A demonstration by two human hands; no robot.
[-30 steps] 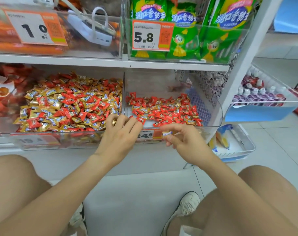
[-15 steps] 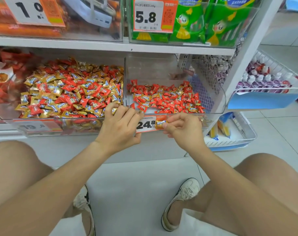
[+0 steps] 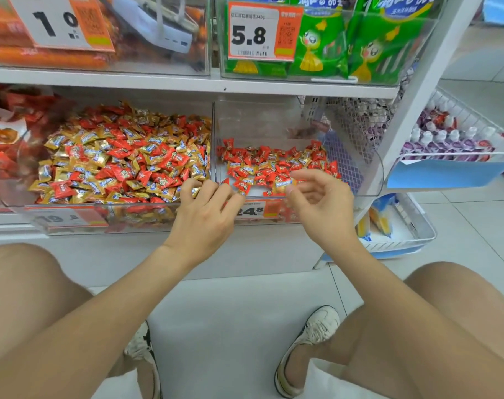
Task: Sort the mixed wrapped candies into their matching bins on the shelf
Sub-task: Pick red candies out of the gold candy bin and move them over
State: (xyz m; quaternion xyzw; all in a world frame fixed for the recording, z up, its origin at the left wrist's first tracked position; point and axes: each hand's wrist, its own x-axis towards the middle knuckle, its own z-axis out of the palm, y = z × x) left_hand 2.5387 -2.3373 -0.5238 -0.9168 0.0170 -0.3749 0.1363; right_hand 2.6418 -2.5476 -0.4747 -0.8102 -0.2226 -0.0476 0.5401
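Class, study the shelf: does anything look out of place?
Yes. The left bin holds a red-and-gold mix; a few gold candies lie among the red ones in the right bin. Oddly, a white device sits in the top-left bin.

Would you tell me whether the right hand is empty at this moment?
No, the right hand pinches a gold-wrapped candy between thumb and fingertips.

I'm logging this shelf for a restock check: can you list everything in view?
Left bin: one, clear, lower shelf, heaped with mixed candies, gold and red.
Right bin: one, clear, beside it, thin layer of red candies, few gold.
Green snack bags: several, upper shelf, right.
Price tags: four, orange-white, on the bin fronts.
Wire basket: one, white, far right, holding bottles.
Shoes: two, white, floor.
Left hand: fingertips among candies at the bins' divider.
Right hand: pinches one gold candy at the right bin's front.
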